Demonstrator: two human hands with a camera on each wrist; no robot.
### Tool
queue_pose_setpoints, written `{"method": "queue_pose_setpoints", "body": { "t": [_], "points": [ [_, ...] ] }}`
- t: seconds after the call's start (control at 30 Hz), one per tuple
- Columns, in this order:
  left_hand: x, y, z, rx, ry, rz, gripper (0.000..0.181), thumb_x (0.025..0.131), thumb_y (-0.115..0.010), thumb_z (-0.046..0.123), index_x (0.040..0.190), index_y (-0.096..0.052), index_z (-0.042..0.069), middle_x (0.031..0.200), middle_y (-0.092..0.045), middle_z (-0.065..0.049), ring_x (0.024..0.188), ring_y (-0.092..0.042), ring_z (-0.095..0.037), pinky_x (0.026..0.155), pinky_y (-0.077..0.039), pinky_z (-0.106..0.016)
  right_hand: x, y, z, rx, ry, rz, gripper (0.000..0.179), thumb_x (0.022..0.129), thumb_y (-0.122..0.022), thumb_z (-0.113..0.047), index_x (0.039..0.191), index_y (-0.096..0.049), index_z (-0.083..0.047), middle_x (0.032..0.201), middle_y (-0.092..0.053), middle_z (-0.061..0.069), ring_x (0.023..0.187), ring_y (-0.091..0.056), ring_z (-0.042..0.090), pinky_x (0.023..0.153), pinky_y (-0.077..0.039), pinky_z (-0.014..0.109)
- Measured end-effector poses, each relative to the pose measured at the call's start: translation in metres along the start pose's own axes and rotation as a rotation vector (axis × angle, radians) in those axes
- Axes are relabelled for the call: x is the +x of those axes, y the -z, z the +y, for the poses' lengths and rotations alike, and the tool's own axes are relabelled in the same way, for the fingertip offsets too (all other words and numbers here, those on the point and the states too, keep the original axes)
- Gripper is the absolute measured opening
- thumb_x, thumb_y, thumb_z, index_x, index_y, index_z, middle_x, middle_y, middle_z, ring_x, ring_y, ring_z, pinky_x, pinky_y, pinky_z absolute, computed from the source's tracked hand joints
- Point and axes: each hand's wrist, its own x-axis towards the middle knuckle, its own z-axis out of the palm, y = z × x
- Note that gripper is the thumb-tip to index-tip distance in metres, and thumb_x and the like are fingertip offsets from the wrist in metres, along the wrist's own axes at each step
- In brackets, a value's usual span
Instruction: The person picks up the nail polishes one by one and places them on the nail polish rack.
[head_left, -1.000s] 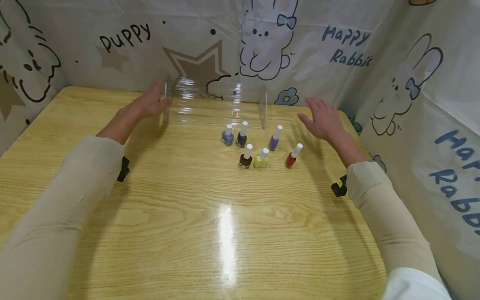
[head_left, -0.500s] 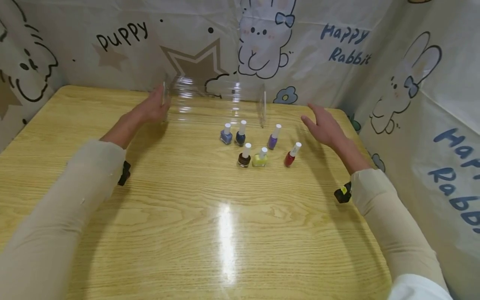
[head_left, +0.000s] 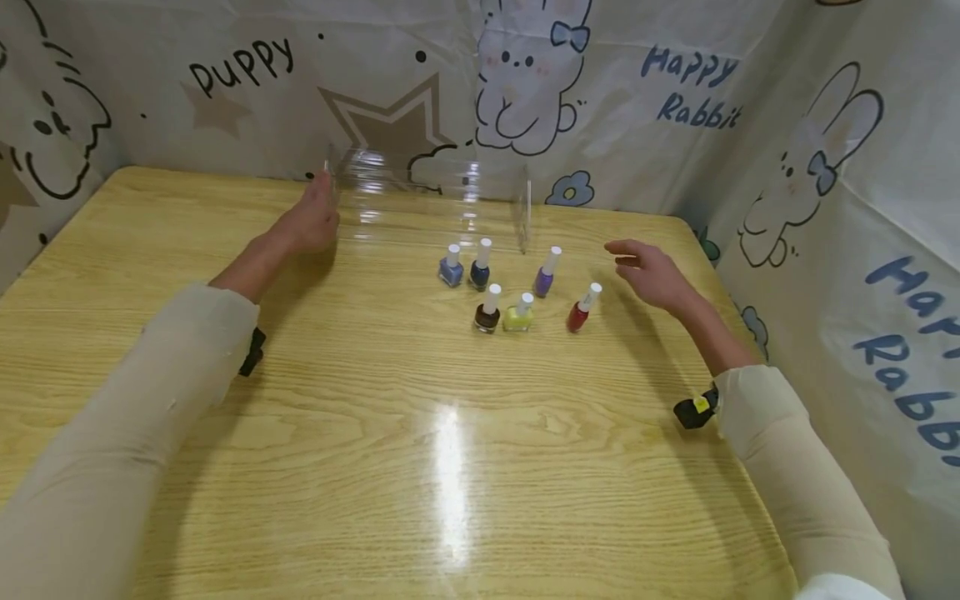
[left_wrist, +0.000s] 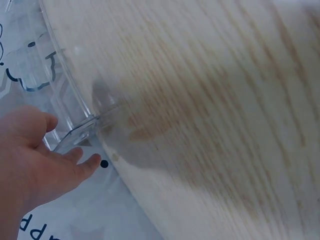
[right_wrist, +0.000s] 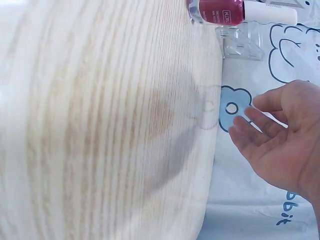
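- L hand (head_left: 311,223): pinches clear rack (head_left: 431,200) at its L end panel.
- R hand (head_left: 654,273): nothing held, fingers loosely bent, apart to R of rack.
- 6 polish btls (head_left: 480,274): upright on tabletop (head_left: 337,442), in front of rack, twd its R end.

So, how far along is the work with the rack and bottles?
Looks done: the clear rack stands at the back of the table. In hand: the left hand holds its left end; the right hand holds nothing. Probably remaining: six nail polish bottles, all outside the rack.
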Motion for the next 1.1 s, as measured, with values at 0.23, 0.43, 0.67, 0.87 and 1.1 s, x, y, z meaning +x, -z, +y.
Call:
{"method": "queue_pose_setpoints", "body": {
  "t": [0.23,0.43,0.67,0.87,1.1],
  "points": [
    [-0.001,-0.001,0.003,0.046,0.023,0.016,0.064,0.104,-0.022,0.005,0.147,0.022,-0.014,0.156,0.022,-0.034,0.146,0.020,-0.039,0.118,0.008,-0.043,-0.016,-0.001,0.004,0.251,-0.007,-0.169,0.044,0.103,-0.043,0.005,0.146,-0.041,0.010,0.147,-0.043,0.029,0.134,-0.044,0.043,0.109,-0.037,0.053],
    [-0.004,-0.002,-0.003,0.074,0.035,0.057,0.064,0.103,-0.022,0.003,0.150,0.019,-0.011,0.158,0.018,-0.031,0.147,0.014,-0.039,0.119,0.006,-0.043,-0.023,-0.005,0.006,0.343,0.004,-0.223,0.044,0.103,-0.052,-0.002,0.145,-0.044,0.008,0.141,-0.050,0.025,0.127,-0.051,0.039,0.105,-0.043,0.049],
    [-0.003,-0.004,-0.008,0.087,0.010,0.112,0.064,0.101,-0.025,0.002,0.150,0.013,-0.015,0.158,0.011,-0.035,0.148,0.008,-0.041,0.120,0.002,-0.043,-0.025,-0.010,0.004,0.415,-0.005,-0.290,0.048,0.103,-0.052,-0.004,0.148,-0.040,0.006,0.142,-0.049,0.025,0.124,-0.055,0.029,0.106,-0.043,0.045],
    [-0.001,-0.005,-0.008,0.072,0.041,0.098,0.064,0.101,-0.022,0.004,0.152,0.015,-0.010,0.159,0.013,-0.032,0.148,0.008,-0.040,0.120,0.001,-0.045,-0.026,-0.017,0.006,0.451,-0.023,-0.341,0.049,0.102,-0.053,-0.001,0.149,-0.040,0.004,0.140,-0.051,0.023,0.125,-0.054,0.026,0.104,-0.045,0.035],
    [0.000,-0.006,-0.004,0.088,0.070,0.073,0.066,0.101,-0.022,0.003,0.152,0.018,-0.006,0.160,0.017,-0.029,0.148,0.011,-0.037,0.120,0.002,-0.045,-0.025,-0.021,0.006,0.457,-0.011,-0.385,0.055,0.095,-0.062,0.002,0.147,-0.043,0.004,0.143,-0.051,0.023,0.129,-0.050,0.028,0.095,-0.050,0.026]
  ]
}}
